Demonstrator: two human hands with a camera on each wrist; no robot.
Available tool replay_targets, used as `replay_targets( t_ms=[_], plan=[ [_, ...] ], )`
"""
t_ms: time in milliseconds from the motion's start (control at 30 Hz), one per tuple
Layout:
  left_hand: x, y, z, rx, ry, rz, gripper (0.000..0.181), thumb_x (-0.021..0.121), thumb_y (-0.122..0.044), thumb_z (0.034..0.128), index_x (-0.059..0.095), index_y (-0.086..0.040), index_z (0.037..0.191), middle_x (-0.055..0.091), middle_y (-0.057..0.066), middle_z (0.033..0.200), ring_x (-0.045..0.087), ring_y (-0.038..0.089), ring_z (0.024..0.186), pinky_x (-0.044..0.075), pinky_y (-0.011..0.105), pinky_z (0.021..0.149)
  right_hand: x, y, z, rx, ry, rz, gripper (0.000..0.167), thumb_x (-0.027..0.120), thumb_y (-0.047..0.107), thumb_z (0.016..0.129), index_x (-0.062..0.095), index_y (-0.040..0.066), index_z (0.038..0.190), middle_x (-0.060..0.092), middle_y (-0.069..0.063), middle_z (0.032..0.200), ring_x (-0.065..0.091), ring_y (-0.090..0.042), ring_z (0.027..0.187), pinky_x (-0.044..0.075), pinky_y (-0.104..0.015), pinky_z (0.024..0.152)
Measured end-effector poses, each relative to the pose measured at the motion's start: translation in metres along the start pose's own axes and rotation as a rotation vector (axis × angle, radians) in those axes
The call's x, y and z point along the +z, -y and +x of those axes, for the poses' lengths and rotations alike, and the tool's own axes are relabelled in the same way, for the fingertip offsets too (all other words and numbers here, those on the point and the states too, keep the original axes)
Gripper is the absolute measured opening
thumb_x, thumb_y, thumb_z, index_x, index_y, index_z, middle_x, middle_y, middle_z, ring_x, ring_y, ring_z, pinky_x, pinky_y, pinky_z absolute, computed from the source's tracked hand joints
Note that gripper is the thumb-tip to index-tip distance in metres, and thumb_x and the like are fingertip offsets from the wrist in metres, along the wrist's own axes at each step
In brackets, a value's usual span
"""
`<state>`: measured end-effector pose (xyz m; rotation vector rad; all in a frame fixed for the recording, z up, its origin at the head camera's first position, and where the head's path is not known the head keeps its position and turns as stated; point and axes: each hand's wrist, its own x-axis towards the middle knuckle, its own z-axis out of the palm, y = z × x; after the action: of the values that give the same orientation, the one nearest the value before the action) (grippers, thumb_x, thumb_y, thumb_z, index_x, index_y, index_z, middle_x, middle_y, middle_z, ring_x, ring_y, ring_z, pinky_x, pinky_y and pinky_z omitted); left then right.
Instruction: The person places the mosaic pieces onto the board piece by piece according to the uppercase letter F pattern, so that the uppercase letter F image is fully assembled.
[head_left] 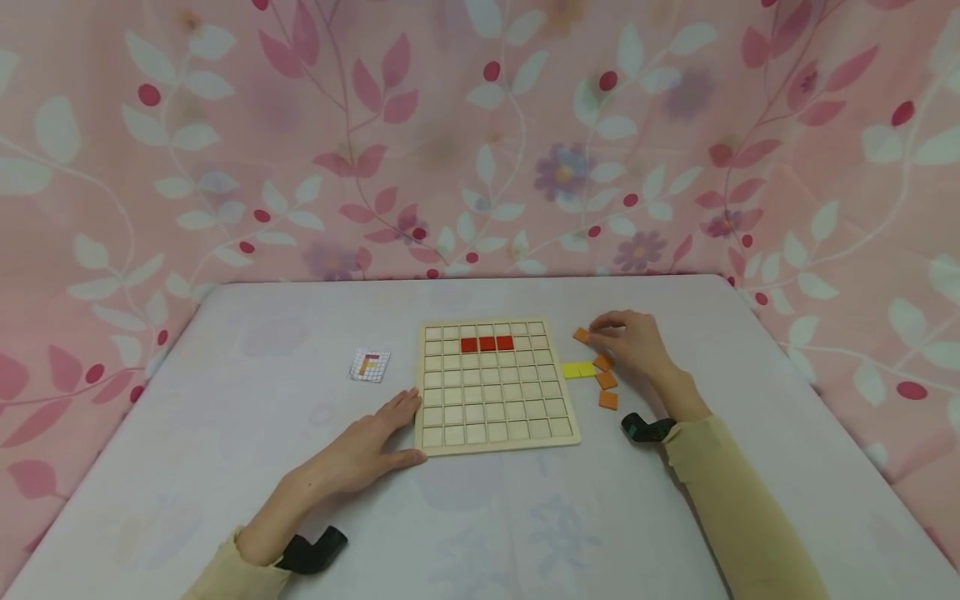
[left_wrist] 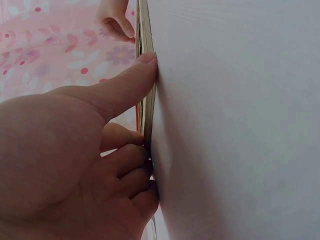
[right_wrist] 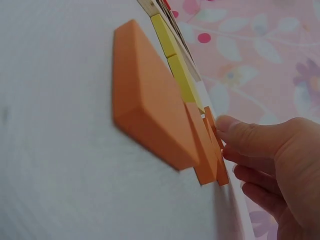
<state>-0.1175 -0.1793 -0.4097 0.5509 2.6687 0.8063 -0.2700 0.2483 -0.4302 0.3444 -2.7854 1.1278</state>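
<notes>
A square wooden grid board [head_left: 495, 388] lies on the table, with a row of three red tiles [head_left: 487, 343] in its upper cells. My left hand [head_left: 360, 450] rests at the board's lower left corner, thumb against the near edge and fingertips along the left side. Right of the board, my right hand [head_left: 633, 346] pinches the corner of an orange tile [head_left: 581, 334] between thumb and forefinger. Below that hand lie several more orange tiles [head_left: 608, 400], large in the right wrist view. Two yellow tiles [head_left: 577, 370] sit side by side against the board's right edge.
Left of the board lies a small pattern card [head_left: 370, 365] with a coloured design on a grid. A white cloth covers the table [head_left: 480, 533]. Behind it hangs a pink floral curtain [head_left: 450, 150]. Each wrist wears a black device [head_left: 315, 552].
</notes>
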Motion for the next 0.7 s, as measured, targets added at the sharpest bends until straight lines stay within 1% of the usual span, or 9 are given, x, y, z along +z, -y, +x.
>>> replay_targets(
  t_ms=[67,300,533,700],
  plan=[
    [-0.0001,-0.0002,0.0001,0.001,0.001,0.0,0.084,0.069,-0.042,0.0932,0.03,-0.004,0.157,0.023,0.01,0.166,0.017,0.032,0.154,0.023,0.066,0.115,0.0013,-0.0014,-0.0001,0.006,-0.002,-0.011,0.028,0.079,0.026,0.087,0.074,0.005,0.105,0.072,-0.015,0.112,0.062,-0.035,0.113,0.047,-0.053,0.098],
    [0.0004,0.0008,0.0009,0.001,0.003,-0.002,0.084,0.069,-0.042,0.0932,0.029,-0.004,0.157,0.022,0.01,0.166,0.017,0.032,0.154,0.022,0.066,0.115,0.0045,-0.0044,0.0008,-0.023,-0.025,-0.036,0.024,0.08,0.024,0.087,0.075,0.006,0.102,0.073,-0.013,0.106,0.063,-0.034,0.108,0.049,-0.051,0.094],
    [0.0011,0.0008,0.0012,-0.002,0.003,-0.002,0.084,0.069,-0.041,0.0931,0.029,-0.004,0.157,0.022,0.01,0.166,0.017,0.032,0.154,0.023,0.065,0.116,0.0037,-0.0007,-0.0008,-0.026,-0.013,-0.039,0.022,0.078,0.02,0.089,0.075,0.005,0.105,0.072,-0.014,0.111,0.062,-0.035,0.112,0.048,-0.053,0.097],
    [0.0008,0.0,0.0005,-0.005,0.006,-0.003,0.084,0.069,-0.041,0.0933,0.029,-0.004,0.157,0.021,0.01,0.166,0.016,0.031,0.154,0.022,0.066,0.115,0.0055,-0.0012,-0.0008,-0.053,-0.027,-0.041,0.021,0.078,0.019,0.088,0.075,0.004,0.104,0.073,-0.015,0.11,0.063,-0.036,0.111,0.048,-0.053,0.097]
  ],
)
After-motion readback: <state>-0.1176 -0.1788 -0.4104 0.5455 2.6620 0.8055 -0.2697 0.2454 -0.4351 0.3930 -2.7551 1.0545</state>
